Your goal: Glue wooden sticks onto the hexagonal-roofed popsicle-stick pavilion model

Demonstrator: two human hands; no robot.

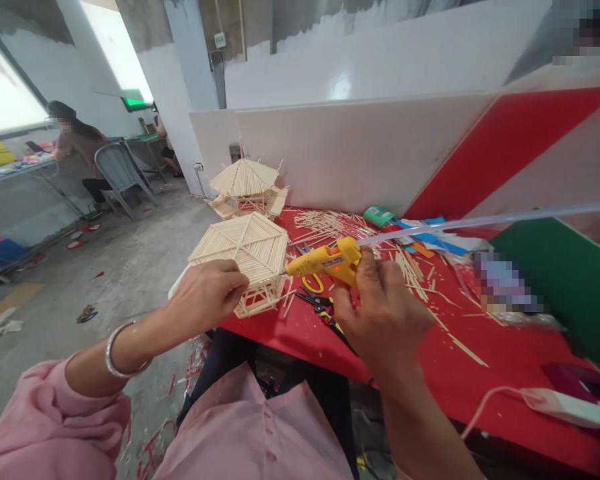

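My right hand [385, 303] is wrapped round a yellow hot glue gun [325, 260], its nozzle pointing left. A long clear glue stick [460, 223] sticks out of the gun's back toward the right. The nozzle tip is at the right front edge of a small hexagonal pavilion model [247, 243] built from thin wooden sticks. My left hand [207, 287] is closed in a pinch over the front left edge of its roof; what the fingers hold, if anything, is hidden. Black-and-yellow pliers [323, 307] lie below the gun, with yellow-handled scissors [313, 283] beside them.
Behind stands a second stick pavilion [245, 180]. Loose wooden sticks [325, 223] and a green bottle [379, 215] lie on the red tabletop [405, 387]. A white power strip [570, 407] sits at the right front. Far left, a person [77, 143] sits at another table.
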